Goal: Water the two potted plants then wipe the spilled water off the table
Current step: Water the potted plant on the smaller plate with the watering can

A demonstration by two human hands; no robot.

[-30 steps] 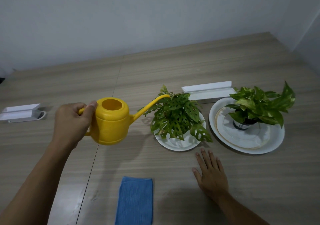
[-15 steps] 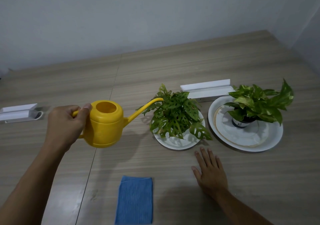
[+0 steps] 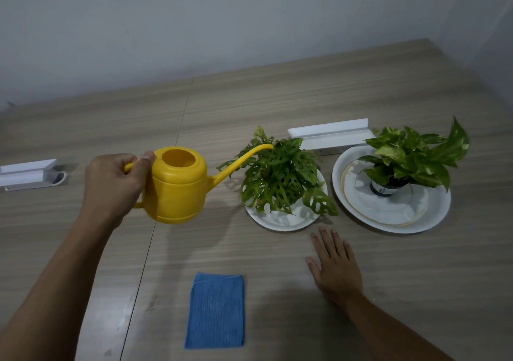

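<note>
From my remote seat I count one folded blue microfibre cloth [image 3: 215,311] lying flat nearest me on the wood-grain laminate table [image 3: 361,88], its long axis running away from me. Just right of it the right hand [image 3: 337,269] rests palm down on the table, fingers straight and slightly spread, gripping nothing, fingertips pointing toward the plants. Farther out on the left, the left hand [image 3: 115,185] is curled tight around the handle of the single yellow plastic watering can [image 3: 179,185], thumb pressed on top of the handle, forearm reaching in from the lower left. The can is held clear of the table, its long axis lying left to right, and its thin spout points right and upward with the tip over the near-left leaves of the first plant. I count two potted plants: a hole-leaved green plant [image 3: 280,173] on a small white round plate [image 3: 283,219], and to its right a variegated green plant [image 3: 413,155] in a small pot on a large white plate with a brownish ring [image 3: 391,216]. Beyond them lies one white L-shaped plastic rail [image 3: 329,137]; a second white rail [image 3: 27,173] sits far left.
</note>
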